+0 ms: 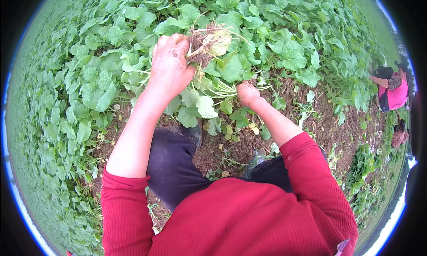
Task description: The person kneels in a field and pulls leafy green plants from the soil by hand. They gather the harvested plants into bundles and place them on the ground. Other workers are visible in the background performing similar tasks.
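Observation:
My left hand (171, 64) is closed around uprooted leafy plants. Their soil-caked roots (201, 44) and a yellowed leaf (218, 42) stick out past my thumb side. Lower and to the right, my right hand (247, 93) grips a bunch of pale green stems (222, 89), whose broad leaves (206, 106) spread leftward beneath my left hand. Dirt clings to the skin of both hands. My fingers hide the exact points where the stems are held.
Dense leafy greens (293, 54) grow ahead and to the left. Brown soil (213, 156) with scattered leaves lies between my boots. Cut or pulled greens (362, 166) lie in a heap at right. A person in pink (393, 89) bends at the far right, with another person (399, 136) beyond.

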`<move>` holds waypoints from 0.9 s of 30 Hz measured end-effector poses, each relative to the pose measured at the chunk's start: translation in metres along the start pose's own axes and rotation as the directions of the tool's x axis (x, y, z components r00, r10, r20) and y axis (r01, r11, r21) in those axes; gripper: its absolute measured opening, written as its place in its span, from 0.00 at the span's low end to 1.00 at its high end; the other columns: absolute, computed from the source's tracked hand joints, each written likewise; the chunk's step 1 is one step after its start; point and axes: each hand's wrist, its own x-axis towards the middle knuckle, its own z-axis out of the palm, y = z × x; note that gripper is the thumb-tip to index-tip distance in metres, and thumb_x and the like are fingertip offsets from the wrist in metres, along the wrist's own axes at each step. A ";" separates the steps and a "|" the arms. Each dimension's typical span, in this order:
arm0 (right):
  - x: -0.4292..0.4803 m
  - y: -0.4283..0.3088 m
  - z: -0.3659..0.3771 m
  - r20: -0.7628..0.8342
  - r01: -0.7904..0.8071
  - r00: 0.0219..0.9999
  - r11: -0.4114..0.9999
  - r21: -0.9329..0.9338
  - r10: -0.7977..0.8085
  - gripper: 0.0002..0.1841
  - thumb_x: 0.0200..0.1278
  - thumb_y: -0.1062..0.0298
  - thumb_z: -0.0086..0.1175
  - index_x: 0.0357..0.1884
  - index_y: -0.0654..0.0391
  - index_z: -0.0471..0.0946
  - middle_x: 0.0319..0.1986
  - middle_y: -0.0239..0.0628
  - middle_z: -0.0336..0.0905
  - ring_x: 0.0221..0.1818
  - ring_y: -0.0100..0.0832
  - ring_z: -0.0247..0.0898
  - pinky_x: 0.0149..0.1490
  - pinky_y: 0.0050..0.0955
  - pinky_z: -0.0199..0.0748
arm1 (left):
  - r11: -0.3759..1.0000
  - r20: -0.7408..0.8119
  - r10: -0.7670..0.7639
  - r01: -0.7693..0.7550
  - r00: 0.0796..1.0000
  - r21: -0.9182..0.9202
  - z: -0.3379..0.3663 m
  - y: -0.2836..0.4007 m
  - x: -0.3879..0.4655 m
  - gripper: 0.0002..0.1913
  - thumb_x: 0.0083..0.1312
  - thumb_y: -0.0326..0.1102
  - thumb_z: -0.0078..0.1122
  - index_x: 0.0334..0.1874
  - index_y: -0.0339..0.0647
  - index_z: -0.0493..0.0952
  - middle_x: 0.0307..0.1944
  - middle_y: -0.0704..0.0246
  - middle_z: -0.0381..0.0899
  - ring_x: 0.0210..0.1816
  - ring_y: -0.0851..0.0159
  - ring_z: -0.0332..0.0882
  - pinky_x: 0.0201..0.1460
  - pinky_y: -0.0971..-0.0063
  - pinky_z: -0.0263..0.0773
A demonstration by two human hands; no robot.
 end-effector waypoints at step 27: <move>-0.260 -0.026 -0.252 -0.428 0.099 0.886 0.975 -0.200 -0.178 0.22 0.38 0.59 0.68 0.41 0.51 0.83 0.43 0.45 0.82 0.49 0.44 0.78 0.52 0.37 0.76 | 0.555 -0.039 0.076 -0.075 0.996 -0.829 -0.003 0.133 0.009 0.42 0.49 0.49 0.75 0.62 0.33 0.64 0.57 0.57 0.72 0.55 0.51 0.71 0.64 0.63 0.63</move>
